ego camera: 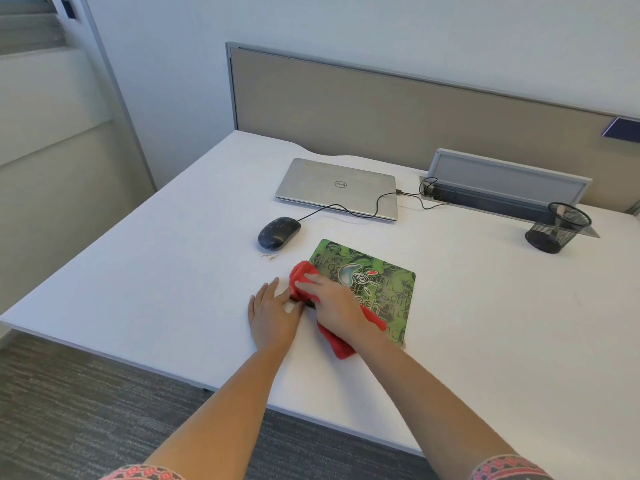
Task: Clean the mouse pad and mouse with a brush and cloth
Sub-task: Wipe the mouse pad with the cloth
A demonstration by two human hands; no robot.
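The mouse pad [382, 271] is a green rectangle with a busy print: dark swirly lettering all over, a pale teardrop shape near the middle and a small red spot beside it. It lies flat on the white surface [166, 258], turned a bit so one corner points toward the laptop [337, 187], and it sits near the front edge. A red cloth [305, 274], bunched and fuzzy-looking, lies across the pad's left side, with one end hanging off the near edge.

The right hand [334, 304] is on top of the cloth, fingers stretched out and lying flat over it - pressing, not gripping. The thumb is hidden, so I can't tell what it does. The left hand [273, 313] is flat on the surface just left of the pad, fingers straight and relaxed, thumb reaching toward the pad's edge. There's a small dark bit between the two hands, but I can't make out what it is.

The mouse [278, 233] is black and glossy and sits off the pad, up and to the left, its cable [349, 210] running to the closed silver laptop. A few brownish crumbs [269, 257] lie just in front of it.

Count - one pad, one cloth, one mouse, one laptop, one black mesh pen pot [557, 228] far right, two hands.
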